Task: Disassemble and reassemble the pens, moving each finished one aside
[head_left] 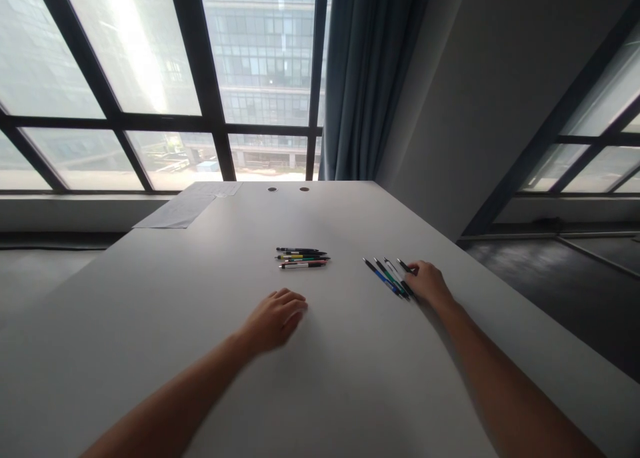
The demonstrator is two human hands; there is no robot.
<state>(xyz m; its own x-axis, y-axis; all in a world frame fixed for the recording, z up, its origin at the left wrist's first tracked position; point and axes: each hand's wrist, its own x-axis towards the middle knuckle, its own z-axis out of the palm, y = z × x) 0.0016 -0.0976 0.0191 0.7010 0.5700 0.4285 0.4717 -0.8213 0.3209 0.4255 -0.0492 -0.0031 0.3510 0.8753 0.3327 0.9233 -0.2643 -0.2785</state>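
**Ana:** Head view shows both bare hands down on the white table (350, 391). What is the right hand (430, 283) doing?

**Ben:** It rests palm down beside the slanted group of pens (390, 277), fingertips touching the nearest pen, a black one. Its fingers lie fairly flat and loosely spread, closed on nothing that I can see.

**Ana:** And the left hand (275, 319)?

**Ben:** Also flat on the table, fingers together and relaxed, holding nothing. Just beyond its fingertips, a short way off and not touching, lies the second bundle of pens (303, 258).

**Ana:** How far along does the work look?

**Ben:** My guess is midway through sorting. The bundle past the left hand lies tidy, pens parallel and stacked side by side. The group at the right hand's fingertips is looser, fanned at an angle, so it seems the part left to handle. No pen is lifted.

**Ana:** How do the pens look?

**Ben:** Slim click pens, mostly dark barrels with coloured accents: blue and green by the right hand; green, yellow and pink in the tidy bundle. The exact count is too small to tell.

**Ana:** Anything else?

**Ben:** Far beyond both hands, a sheet of paper (183, 208) at the table's far-left corner and two small holes (288, 189) near its far edge.
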